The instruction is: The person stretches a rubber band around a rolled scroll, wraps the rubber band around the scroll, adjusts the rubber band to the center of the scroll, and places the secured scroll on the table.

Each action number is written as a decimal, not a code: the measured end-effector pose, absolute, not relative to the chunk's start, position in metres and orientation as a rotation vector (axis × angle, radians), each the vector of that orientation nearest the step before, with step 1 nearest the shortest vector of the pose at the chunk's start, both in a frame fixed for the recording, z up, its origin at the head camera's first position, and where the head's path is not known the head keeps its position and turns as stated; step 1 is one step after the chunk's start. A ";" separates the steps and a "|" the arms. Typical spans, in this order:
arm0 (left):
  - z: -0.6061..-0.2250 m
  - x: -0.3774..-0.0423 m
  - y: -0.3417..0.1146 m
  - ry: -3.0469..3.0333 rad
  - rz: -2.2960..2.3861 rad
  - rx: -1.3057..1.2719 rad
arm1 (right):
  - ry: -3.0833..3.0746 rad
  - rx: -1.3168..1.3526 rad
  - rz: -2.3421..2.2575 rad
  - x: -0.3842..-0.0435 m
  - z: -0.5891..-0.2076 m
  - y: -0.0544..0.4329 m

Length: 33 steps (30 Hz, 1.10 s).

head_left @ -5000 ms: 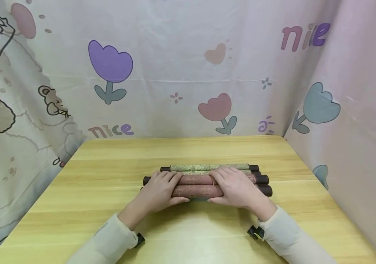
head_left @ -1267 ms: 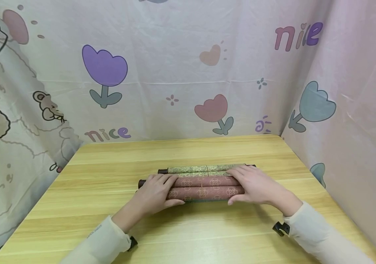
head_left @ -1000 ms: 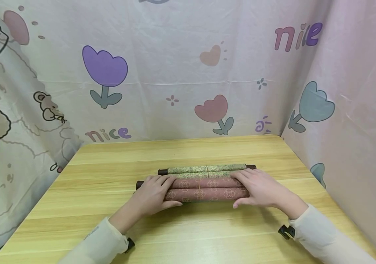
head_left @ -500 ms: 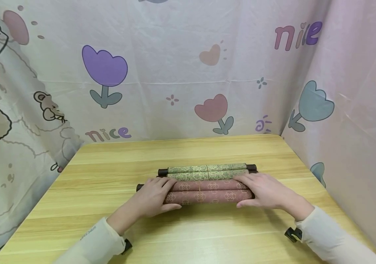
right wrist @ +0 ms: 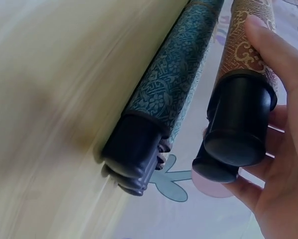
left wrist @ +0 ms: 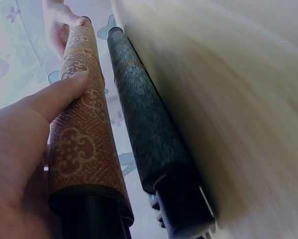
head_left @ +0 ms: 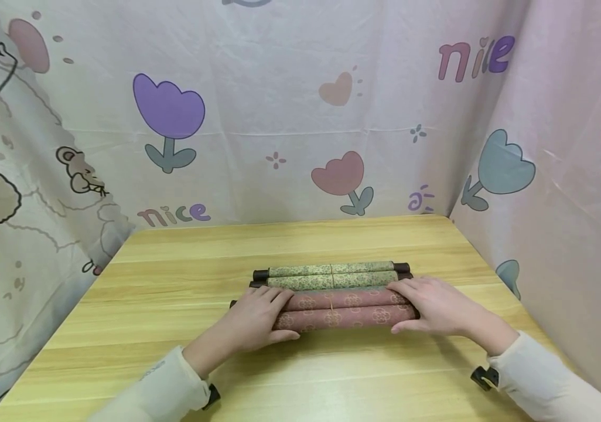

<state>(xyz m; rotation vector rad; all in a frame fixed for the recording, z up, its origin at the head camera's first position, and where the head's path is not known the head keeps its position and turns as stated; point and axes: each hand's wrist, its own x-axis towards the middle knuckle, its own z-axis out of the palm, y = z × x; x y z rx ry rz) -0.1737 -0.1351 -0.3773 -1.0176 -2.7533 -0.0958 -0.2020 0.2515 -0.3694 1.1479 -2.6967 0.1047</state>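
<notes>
A red-brown patterned scroll [head_left: 353, 317], rolled from both ends into two side-by-side rolls and tied with a thin cord, is held between both hands. My left hand [head_left: 255, 316] grips its left part, thumb on the near side and fingers over the top. Near its right end my right hand [head_left: 437, 308] grips it likewise, the black end knobs [right wrist: 241, 119] showing in the right wrist view. A blue patterned scroll [right wrist: 161, 89] lies on the table below the red one, with a gap between them in both wrist views.
Behind the red scroll lies a yellow-green patterned scroll [head_left: 306, 282], also two rolls tied with a cord and with dark ends. All are on or over a light wooden table [head_left: 200, 252]. Printed curtains [head_left: 258, 94] stand along the table's back and sides.
Both hands have drawn the red scroll toward the person, showing more of the yellow-green scroll. Since five seconds ago my right hand has shifted right along the red scroll toward its end.
</notes>
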 end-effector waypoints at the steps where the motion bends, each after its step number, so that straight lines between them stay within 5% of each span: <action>1: -0.378 -0.173 -0.133 -2.754 -0.084 -1.019 | -2.697 1.150 0.100 -0.201 -0.370 0.253; 33: -0.393 -0.158 -0.105 -2.873 0.063 -1.013 | -2.682 1.211 0.035 -0.189 -0.393 0.267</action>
